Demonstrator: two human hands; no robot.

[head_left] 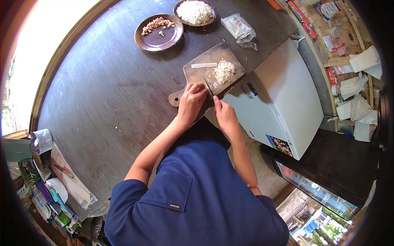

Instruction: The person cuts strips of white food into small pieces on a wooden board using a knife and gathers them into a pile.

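My right hand [226, 118] grips a knife [209, 87], its thin blade pointing away from me over the wooden cutting board [193, 77]. Just left of the blade, my left hand [193, 99] rests on the board with curled fingers; whatever they press on is hidden. A heap of finely chopped white pieces [224, 72] lies on the board's right side. Near the far edge is a pale flat strip [204, 65]. A few small white bits are scattered close to the blade.
Beyond the board stand a brown plate [158, 43] with chopped brown pieces, a dark plate heaped with white shreds [194, 12], and a plastic bag [238, 28]. A white chest freezer [287, 102] adjoins the dark table [102, 90] on the right. Assorted utensils [53, 188] crowd the lower left.
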